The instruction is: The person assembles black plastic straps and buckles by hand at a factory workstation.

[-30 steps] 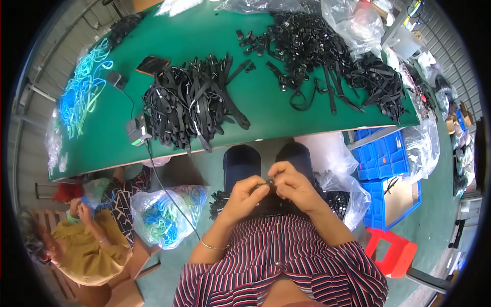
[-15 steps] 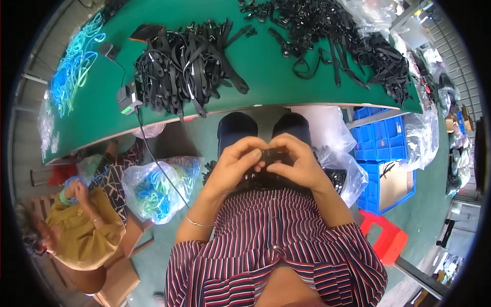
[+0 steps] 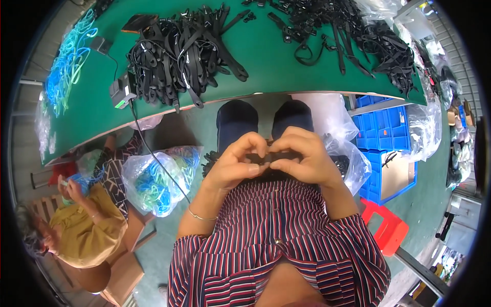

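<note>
Over my lap, my left hand (image 3: 236,162) and my right hand (image 3: 306,159) are closed, thumbs and fingertips meeting close together. Between them runs a short dark strap (image 3: 280,156), gripped from both sides; its finer parts are too small to make out. More black pieces (image 3: 209,162) show beside my left wrist, mostly hidden by my hands. On the green table (image 3: 153,115) ahead lies a thick bundle of black straps (image 3: 179,56). A looser heap of black straps and buckles (image 3: 327,20) spreads at the far right.
A black box with a cable (image 3: 123,92) sits at the table's near edge. Blue cords (image 3: 69,61) lie far left, above a clear bag of cords (image 3: 156,184). Another person (image 3: 87,225) sits at left. Blue crates (image 3: 381,128) and a red stool (image 3: 384,227) stand at right.
My fingers have shifted around the strap, and my left fingertips have opened a little gap from the thumb. The seated person's hands have moved apart. The whole view has tilted slightly.
</note>
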A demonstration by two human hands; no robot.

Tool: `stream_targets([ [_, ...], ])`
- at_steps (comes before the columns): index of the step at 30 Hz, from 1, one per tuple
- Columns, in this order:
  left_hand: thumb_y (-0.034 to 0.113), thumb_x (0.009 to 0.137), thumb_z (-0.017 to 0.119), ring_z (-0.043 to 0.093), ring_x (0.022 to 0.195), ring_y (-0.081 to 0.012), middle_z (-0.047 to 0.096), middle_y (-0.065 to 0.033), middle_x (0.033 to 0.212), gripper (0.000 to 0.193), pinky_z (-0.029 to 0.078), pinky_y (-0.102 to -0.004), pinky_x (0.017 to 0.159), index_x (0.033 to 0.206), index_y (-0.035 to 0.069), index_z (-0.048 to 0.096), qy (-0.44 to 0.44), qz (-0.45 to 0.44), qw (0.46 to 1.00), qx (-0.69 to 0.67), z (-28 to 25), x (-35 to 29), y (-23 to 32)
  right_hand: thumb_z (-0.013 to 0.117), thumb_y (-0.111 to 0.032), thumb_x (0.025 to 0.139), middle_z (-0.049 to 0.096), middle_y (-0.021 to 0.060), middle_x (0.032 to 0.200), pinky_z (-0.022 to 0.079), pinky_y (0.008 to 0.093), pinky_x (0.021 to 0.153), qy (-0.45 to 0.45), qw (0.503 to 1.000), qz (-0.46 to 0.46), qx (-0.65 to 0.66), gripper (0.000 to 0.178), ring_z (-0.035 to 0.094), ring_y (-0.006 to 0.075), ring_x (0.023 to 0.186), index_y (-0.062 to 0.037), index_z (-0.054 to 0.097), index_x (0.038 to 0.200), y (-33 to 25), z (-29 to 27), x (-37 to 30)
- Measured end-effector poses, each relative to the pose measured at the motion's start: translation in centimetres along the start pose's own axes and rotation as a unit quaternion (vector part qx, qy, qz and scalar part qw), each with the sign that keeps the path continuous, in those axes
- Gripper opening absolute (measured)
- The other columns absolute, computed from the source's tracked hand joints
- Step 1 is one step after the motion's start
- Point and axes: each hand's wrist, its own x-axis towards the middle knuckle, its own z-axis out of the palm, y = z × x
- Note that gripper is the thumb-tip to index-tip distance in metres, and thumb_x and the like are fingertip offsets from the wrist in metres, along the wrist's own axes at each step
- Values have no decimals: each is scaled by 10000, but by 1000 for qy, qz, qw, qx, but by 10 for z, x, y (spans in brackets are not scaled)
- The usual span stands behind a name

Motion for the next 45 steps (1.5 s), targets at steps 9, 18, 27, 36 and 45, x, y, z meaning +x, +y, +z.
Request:
stream_targets([
  [9, 75, 801, 511, 474, 576, -52, 520, 3, 664, 104, 370, -181, 529, 877, 6, 529, 189, -46, 954, 229, 19, 5, 10, 724, -57, 636, 548, 74, 748, 389, 233, 461, 47, 995, -43, -73, 255, 521, 154, 593, -7, 610, 859, 4, 8, 5],
  [18, 71, 796, 494, 431, 560, -28, 503, 23, 618, 85, 320, -179, 506, 792, 4, 544, 191, -49, 939, 281, 15, 4, 9, 724, -59, 636, 552, 87, 723, 407, 271, 481, 90, 987, -76, -112, 218, 532, 197, 579, -13, 591, 802, 9, 16, 1],
  [27, 32, 801, 514, 466, 608, -29, 523, 21, 673, 54, 374, -177, 528, 849, 11, 503, 228, 39, 935, 268, 13, 5, -7, 722, -56, 658, 573, 81, 748, 448, 247, 565, 123, 991, 30, 35, 242, 565, 149, 663, -6, 601, 862, 22, 31, -3],
  [36, 141, 836, 514, 501, 738, -114, 531, -55, 822, 189, 414, -248, 706, 978, 43, 436, 150, 131, 978, 60, 4, 7, -16, 624, 37, 764, 487, 76, 926, 488, 262, 717, 99, 930, 97, 340, 218, 583, 168, 811, 66, 551, 967, 35, 27, 0],
  [45, 130, 803, 527, 526, 678, -160, 533, -87, 753, 122, 421, -262, 654, 767, 42, 451, 122, 43, 992, -3, 6, 6, -10, 594, 76, 771, 477, 95, 921, 523, 286, 672, 59, 886, 86, 451, 198, 598, 193, 758, 80, 536, 961, 29, 31, -6],
])
